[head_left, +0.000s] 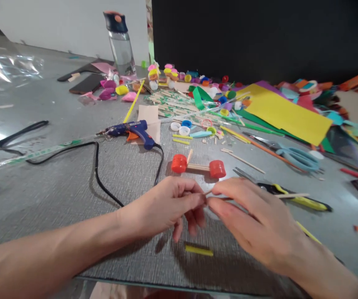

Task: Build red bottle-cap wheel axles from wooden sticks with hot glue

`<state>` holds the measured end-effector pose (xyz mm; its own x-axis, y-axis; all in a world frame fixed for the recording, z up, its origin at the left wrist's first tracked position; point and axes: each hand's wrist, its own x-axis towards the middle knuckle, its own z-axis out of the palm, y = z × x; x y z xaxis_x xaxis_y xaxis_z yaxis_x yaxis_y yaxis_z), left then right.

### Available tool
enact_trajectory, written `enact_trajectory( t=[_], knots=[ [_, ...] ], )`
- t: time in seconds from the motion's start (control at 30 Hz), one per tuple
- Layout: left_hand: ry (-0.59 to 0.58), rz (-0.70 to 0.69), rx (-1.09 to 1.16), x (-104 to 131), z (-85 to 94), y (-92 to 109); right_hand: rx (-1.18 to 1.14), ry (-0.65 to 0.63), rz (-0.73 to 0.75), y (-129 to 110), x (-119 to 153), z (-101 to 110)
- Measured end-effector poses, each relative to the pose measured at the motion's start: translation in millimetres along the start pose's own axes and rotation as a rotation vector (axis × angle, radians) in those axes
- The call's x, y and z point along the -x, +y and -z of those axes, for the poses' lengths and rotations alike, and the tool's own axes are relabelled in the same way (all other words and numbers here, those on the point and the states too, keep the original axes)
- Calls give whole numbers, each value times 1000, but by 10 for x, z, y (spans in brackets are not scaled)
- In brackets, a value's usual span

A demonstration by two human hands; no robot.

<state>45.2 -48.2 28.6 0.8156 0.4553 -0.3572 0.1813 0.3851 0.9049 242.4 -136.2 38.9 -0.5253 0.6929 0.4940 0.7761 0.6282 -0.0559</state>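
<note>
My left hand (183,203) is closed, its thumb and forefinger pinching the end of a thin wooden stick (208,192). From the other side, my right hand (253,220) grips the same stick between thumb and fingers, hiding most of it. Just beyond my hands lies a small assembly of wooden sticks (198,167) with a red bottle cap pair (179,163) at its left end and another red cap pair (217,169) at its right. A short yellow straw piece (199,250) rests on the table below my hands.
A blue glue gun (132,129) lies left of centre, its black cord (96,166) looping toward my left forearm. Yellow-handled pliers (303,201) and blue-handled scissors (297,158) are at right. Behind are loose skewers (172,104), yellow paper (288,110) and a water bottle (121,47).
</note>
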Motion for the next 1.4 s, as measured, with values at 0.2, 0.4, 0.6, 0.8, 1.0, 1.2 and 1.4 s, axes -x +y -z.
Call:
enact_trajectory(
  t=[0.2,0.4,0.6,0.8,1.0,1.2,1.4],
  knots=[
    [192,-220,18,3,16,49,-117,-307,128,-249,-9,-31],
    [154,-359,115,20,31,38,32,-430,99,-61,35,-120],
    [58,-299,146,30,11,-27,270,-193,-163,589,-9,166],
    [-66,-127,149,14,-39,-91,191,-335,-298,1030,-228,13],
    [-4,-150,191,-26,-26,-120,-487,-288,-499,539,-201,160],
    [-35,-164,152,-15,-16,-151,-1092,-1,-691,217,-205,48],
    [2,-174,107,-21,6,-166,-1144,70,-778,133,-224,-86]
  ],
)
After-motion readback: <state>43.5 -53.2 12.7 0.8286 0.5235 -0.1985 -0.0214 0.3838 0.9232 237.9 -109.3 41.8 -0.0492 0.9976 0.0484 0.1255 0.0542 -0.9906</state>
